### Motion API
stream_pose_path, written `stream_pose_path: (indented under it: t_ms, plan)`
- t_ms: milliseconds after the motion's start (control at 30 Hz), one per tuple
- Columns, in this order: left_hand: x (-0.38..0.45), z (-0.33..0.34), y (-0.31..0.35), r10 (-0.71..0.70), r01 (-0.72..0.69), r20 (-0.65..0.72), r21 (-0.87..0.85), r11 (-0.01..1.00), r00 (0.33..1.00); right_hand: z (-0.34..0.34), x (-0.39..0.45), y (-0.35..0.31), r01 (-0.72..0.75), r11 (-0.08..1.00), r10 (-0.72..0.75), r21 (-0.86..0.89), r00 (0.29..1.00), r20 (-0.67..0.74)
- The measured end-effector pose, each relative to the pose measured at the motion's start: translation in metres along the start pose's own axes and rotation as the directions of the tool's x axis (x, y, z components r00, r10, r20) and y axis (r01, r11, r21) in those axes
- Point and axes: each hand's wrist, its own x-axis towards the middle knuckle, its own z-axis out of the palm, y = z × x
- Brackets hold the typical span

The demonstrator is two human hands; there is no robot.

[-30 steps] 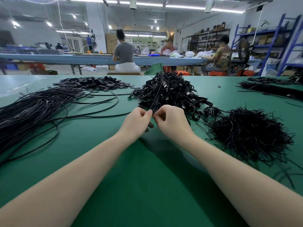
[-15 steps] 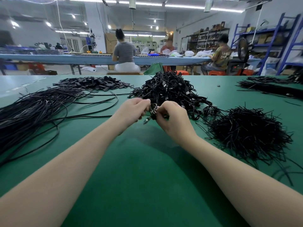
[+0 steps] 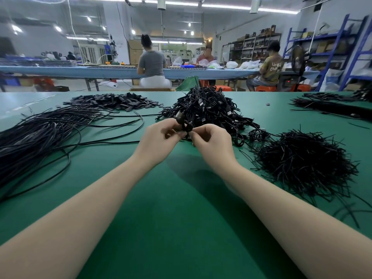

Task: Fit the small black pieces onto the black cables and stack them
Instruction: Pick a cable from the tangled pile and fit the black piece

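Both hands (image 3: 161, 140) (image 3: 211, 141) pinch one black cable (image 3: 186, 126) between their fingertips.

Green worktop (image 3: 181, 228) in the foreground. Beyond it, a long blue table (image 3: 60, 70) spans the room; three people sit at it on stools, two with backs turned. Blue metal shelving (image 3: 340, 43) on the right carries boxes; darker shelves (image 3: 251, 45) stand against the far wall. Standing fan (image 3: 298, 59) near the shelving. Fluorescent strip lights (image 3: 181, 4) run along the ceiling. Walls pale.
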Motion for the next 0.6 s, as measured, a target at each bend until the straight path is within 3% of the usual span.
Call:
stream_pose_path:
  t_ms: [100, 200, 267, 367, 433, 533, 600]
  plan:
    - [0.001, 0.001, 0.002, -0.111, 0.112, 0.023, -0.097, 0.989, 0.994, -0.001, -0.001, -0.005, 0.061, 0.997, -0.062, -0.043, 0.998, -0.018]
    - [0.001, 0.003, 0.01, -0.235, 0.254, 0.097, -0.323, 0.912, 0.967, -0.002, -0.003, -0.01, 0.268, 0.937, -0.28, -0.223, 0.96, -0.022]
    - [0.003, 0.004, 0.019, -0.393, 0.429, 0.185, -0.522, 0.737, 0.901, -0.005, -0.004, -0.011, 0.436, 0.825, -0.472, -0.358, 0.882, -0.013]
    - [0.004, 0.001, 0.023, -0.541, 0.617, 0.342, -0.618, 0.487, 0.769, -0.011, -0.005, -0.007, 0.591, 0.585, -0.672, -0.556, 0.737, 0.077]
    - [0.003, -0.002, 0.024, -0.502, 0.646, 0.419, -0.592, 0.481, 0.757, -0.011, -0.006, -0.005, 0.597, 0.56, -0.685, -0.574, 0.724, 0.084]
    - [-0.002, -0.007, 0.019, -0.417, 0.595, 0.425, -0.585, 0.552, 0.804, -0.011, -0.007, -0.006, 0.545, 0.695, -0.607, -0.47, 0.794, 0.024]
    - [-0.005, -0.005, 0.014, -0.329, 0.505, 0.393, -0.541, 0.672, 0.859, -0.011, -0.008, -0.005, 0.5, 0.761, -0.549, -0.414, 0.836, 0.0]
